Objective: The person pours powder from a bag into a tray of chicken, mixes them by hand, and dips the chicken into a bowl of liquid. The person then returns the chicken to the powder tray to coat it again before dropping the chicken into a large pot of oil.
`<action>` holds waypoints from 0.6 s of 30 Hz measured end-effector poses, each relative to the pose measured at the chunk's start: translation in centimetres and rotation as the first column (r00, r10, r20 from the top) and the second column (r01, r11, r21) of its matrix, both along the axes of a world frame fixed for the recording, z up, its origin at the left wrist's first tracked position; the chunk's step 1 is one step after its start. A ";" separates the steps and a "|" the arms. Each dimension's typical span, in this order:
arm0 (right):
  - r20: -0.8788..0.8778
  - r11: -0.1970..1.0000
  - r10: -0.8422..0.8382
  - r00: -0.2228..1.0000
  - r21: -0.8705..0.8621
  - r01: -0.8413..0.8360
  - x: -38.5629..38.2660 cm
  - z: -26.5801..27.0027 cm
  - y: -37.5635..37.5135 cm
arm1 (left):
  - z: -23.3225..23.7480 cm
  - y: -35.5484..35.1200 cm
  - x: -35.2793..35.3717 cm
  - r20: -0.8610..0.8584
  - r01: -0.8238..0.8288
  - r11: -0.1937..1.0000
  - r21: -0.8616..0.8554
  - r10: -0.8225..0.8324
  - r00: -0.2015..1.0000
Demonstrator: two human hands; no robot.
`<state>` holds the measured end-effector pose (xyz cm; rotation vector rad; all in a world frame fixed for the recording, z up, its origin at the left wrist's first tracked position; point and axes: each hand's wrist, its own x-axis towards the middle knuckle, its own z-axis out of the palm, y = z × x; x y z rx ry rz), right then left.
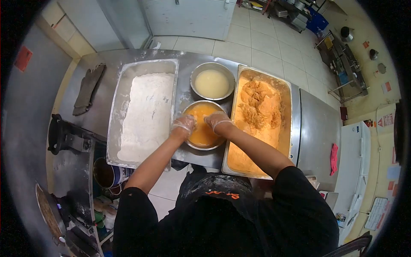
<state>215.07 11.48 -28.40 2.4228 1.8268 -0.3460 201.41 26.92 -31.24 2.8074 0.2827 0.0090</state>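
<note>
My left hand (pixel 186 122) and my right hand (pixel 217 119), both in clear plastic gloves, reach into a metal bowl (pixel 203 148) of orange liquid (pixel 201 136). The left is at the bowl's left side and the right at its right side, with a gap between them. Their fingertips point down at the liquid and are not clear enough to show whether they hold anything. Just behind stands a second metal bowl (pixel 193 88) with pale, cloudy liquid (pixel 212 84). To the right, a deep metal pan (pixel 285 103) holds orange batter with coated lumps (pixel 259 105).
A large pan (pixel 112 128) of white flour (pixel 145 115) lies left of the bowls on the steel table (pixel 184 70). Dark gloves (pixel 88 89) rest at the far left. A pink cloth (pixel 334 159) lies on the steel surface to the right. Below left stands a bucket (pixel 112 173).
</note>
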 end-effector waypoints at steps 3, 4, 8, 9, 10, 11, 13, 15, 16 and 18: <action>-0.037 0.994 0.027 0.999 -0.105 -0.030 -1.2 -1.1 -0.5 | -2.6 -0.9 -1.1 0.014 0.039 0.999 0.019 -0.040 0.999; -0.044 0.991 0.030 0.999 -0.131 -0.035 -1.5 -1.5 -0.5 | -2.9 -1.4 -1.1 0.006 0.029 0.999 0.044 -0.029 1.000; -0.077 0.982 0.059 0.995 -0.172 -0.072 -2.3 -1.4 -0.5 | -0.1 -2.2 -1.2 -0.075 0.058 0.998 0.013 -0.057 0.996; -0.113 0.989 0.037 0.993 -0.139 -0.052 -2.3 -1.1 -0.6 | -0.1 -2.2 -1.1 -0.068 0.068 0.998 0.006 -0.067 0.995; -0.148 0.994 0.015 0.989 -0.106 -0.031 -2.2 -0.7 -0.6 | -0.2 -2.1 -1.0 -0.060 0.078 0.997 0.000 -0.077 0.995; -0.140 0.997 -0.016 0.990 -0.083 0.005 -2.0 -0.2 -0.4 | -0.6 -1.7 -0.9 0.010 0.073 0.997 -0.025 -0.073 0.997; -0.126 0.997 -0.078 0.989 -0.036 0.074 -1.2 1.0 0.2 | -1.5 -0.8 -0.5 0.149 0.066 0.995 -0.076 -0.055 0.987; -0.236 0.972 -0.234 0.943 -0.039 0.232 -0.2 3.8 0.4 | 4.3 -0.2 0.4 -0.063 -0.014 0.991 -0.133 0.006 0.998; -0.289 0.950 -0.309 0.906 -0.045 0.310 0.4 4.9 0.3 | 6.4 -0.1 0.8 -0.168 -0.057 0.987 -0.153 0.031 0.985; -0.351 0.944 -0.313 0.883 -0.015 0.329 1.2 6.0 0.0 | 5.0 0.4 1.2 -0.162 -0.157 0.971 -0.182 0.128 0.978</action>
